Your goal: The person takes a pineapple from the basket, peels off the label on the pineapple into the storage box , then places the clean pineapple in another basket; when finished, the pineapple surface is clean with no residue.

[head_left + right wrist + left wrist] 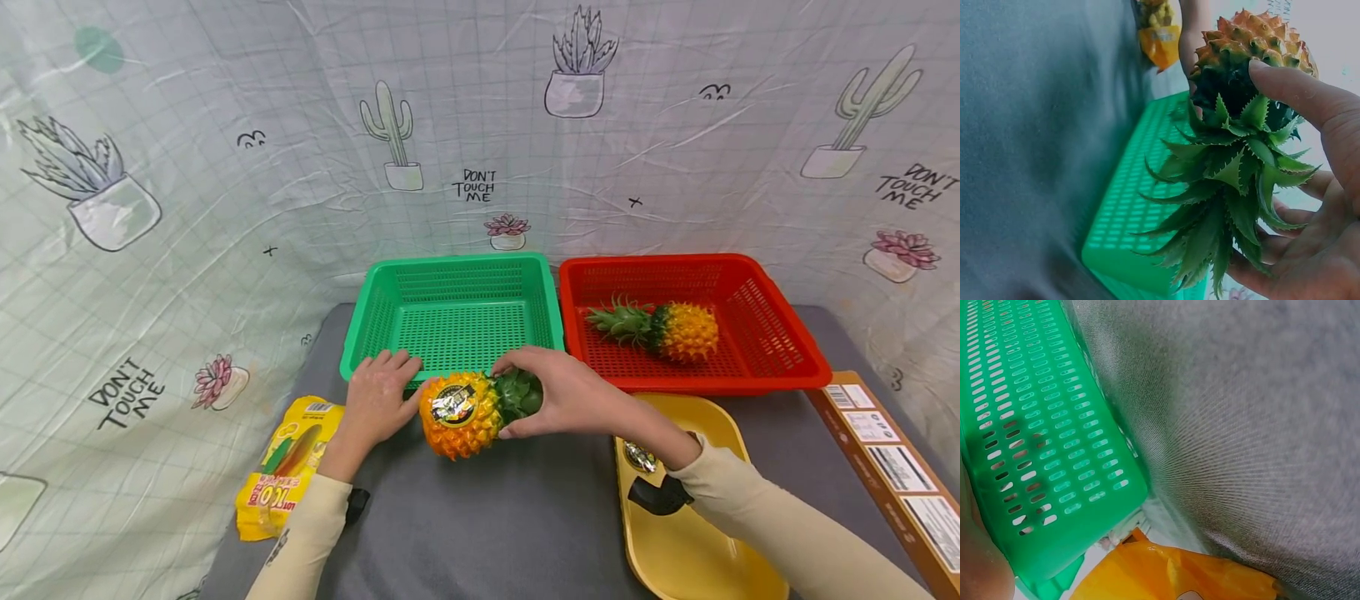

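Note:
My right hand (558,396) grips a toy-like pineapple (459,417) between thumb and fingers where the leafy crown meets the fruit. The fruit lies sideways in the head view, held up in front of the green basket (461,260), with a black-and-silver label facing up. In the right wrist view its green crown (1216,194) runs along the palm and the thumb presses on the dark green shoulder. My left hand (384,392) rests with extended fingers on the green basket's front rim, its thumb close beside the fruit. The basket's slotted side (1054,425) fills the left wrist view's left part.
A second pineapple (686,332) lies in the red basket (697,383) at right. A yellow tray (675,550) sits under my right forearm, with a shiny label (640,456) partly hidden there. A yellow snack bag (292,467) lies left; a brown carton (847,433) stands far right.

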